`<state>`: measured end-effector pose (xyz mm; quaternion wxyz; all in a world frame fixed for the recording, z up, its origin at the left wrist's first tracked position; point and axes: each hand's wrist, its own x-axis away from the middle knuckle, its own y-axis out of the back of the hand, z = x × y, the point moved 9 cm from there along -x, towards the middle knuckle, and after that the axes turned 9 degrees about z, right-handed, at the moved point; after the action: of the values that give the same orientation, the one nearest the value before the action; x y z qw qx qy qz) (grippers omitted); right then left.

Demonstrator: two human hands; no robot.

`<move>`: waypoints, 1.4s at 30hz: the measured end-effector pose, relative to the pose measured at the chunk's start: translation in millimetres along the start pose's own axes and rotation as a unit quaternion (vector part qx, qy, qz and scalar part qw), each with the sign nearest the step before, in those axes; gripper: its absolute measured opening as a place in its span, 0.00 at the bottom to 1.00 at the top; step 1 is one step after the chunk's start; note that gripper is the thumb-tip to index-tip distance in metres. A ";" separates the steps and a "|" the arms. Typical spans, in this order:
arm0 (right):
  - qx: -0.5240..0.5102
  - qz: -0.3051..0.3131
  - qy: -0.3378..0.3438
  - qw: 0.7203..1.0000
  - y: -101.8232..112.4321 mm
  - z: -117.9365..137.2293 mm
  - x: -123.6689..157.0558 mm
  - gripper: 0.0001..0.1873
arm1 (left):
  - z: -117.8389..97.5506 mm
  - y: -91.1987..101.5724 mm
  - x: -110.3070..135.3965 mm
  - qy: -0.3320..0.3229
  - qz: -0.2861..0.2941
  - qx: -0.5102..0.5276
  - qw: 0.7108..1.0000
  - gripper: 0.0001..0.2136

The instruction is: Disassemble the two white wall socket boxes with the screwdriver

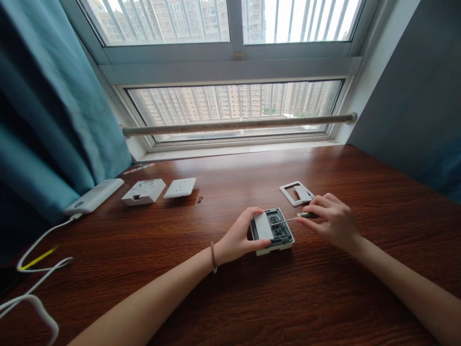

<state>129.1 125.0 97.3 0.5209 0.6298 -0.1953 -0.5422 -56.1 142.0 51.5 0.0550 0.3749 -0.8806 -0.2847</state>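
Head view: a dark wooden worktop [252, 298] runs up to a barred window, with a teal curtain [43, 96] hanging at the left.

On the left part of the worktop lie a white power bank [94, 195] with a white cable [39, 240] trailing toward the near edge, a white back box [143, 191], and just beside it a white socket plate [179, 187].

The switch unit [272, 230] lies flat near the middle of the worktop, between both hands.
- Its outer frame is off.
- One white rocker sits on its left half.
- The right half shows the bare grey mechanism.

The left hand [239, 236] is clasped on the unit's left side, with the thumb along the near edge and the fingers over the far edge. The right hand [333, 218] is closed around the handle of a small screwdriver [295, 218], whose blade reaches into the exposed mechanism.

The detached white frame [296, 193] lies beyond the right hand, apart from the unit, with a loose white piece resting inside it. Two small screws [200, 198] lie near the socket plate.

Assessment: stripping is partly done. The frame and what appears to be one rocker are removed. The second rocker and the grey core are not yet separated.
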 end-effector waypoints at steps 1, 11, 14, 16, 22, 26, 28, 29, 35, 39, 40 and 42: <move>-0.020 0.020 -0.013 1.000 -6.2 -2.7 -0.7 0.13 | 1.1 -0.2 0.1 0.002 -0.001 0.003 1.000 0.27; -0.112 0.021 -0.064 0.991 -13.6 -13.5 -0.5 0.16 | -8.7 22.7 8.9 -0.039 -0.126 -0.060 0.989 0.25; -0.169 -0.011 0.044 0.985 1.2 19.4 3.9 0.13 | -18.2 21.6 11.6 -0.045 -0.146 -0.134 0.979 0.30; -0.163 -0.011 0.148 0.975 6.7 53.0 11.5 0.13 | -25.3 16.4 13.1 -0.052 -0.145 -0.164 0.974 0.33; -0.133 -0.020 0.238 0.962 11.4 97.1 26.4 0.11 | -39.2 0.0 14.8 -0.085 -0.105 -0.191 0.972 0.36; -0.137 -0.061 0.191 0.970 14.7 74.9 20.8 0.11 | -29.1 0.1 13.9 -0.070 -0.111 -0.177 0.975 0.53; -0.130 -0.083 0.127 0.980 12.4 46.8 14.6 0.12 | -21.6 -2.4 11.9 -0.054 -0.097 -0.166 0.980 0.55; -0.120 -0.095 0.089 0.984 10.3 30.2 11.8 0.11 | -18.4 -4.3 10.7 -0.045 -0.086 -0.162 0.982 0.54; -0.078 -0.068 -0.065 0.993 -15.4 -44.4 0.4 0.09 | -17.9 -11.2 6.2 -0.033 -0.042 -0.157 0.986 0.43; -0.044 -0.026 -0.086 0.995 -27.6 -51.8 -3.7 0.10 | -19.9 -12.0 4.9 -0.034 -0.035 -0.152 0.987 0.40; -0.033 -0.019 -0.093 0.995 -29.3 -52.2 -4.2 0.10 | -19.3 -11.4 4.8 -0.032 -0.038 -0.149 0.988 0.40; -0.010 -0.011 -0.109 0.994 -31.4 -53.9 -4.4 0.10 | -17.8 -10.6 4.6 -0.028 -0.040 -0.142 0.989 0.38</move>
<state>165.4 164.5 65.1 0.4967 0.5639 -0.2389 -0.6150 -47.2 124.7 59.9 0.0715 0.3899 -0.8168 -0.4193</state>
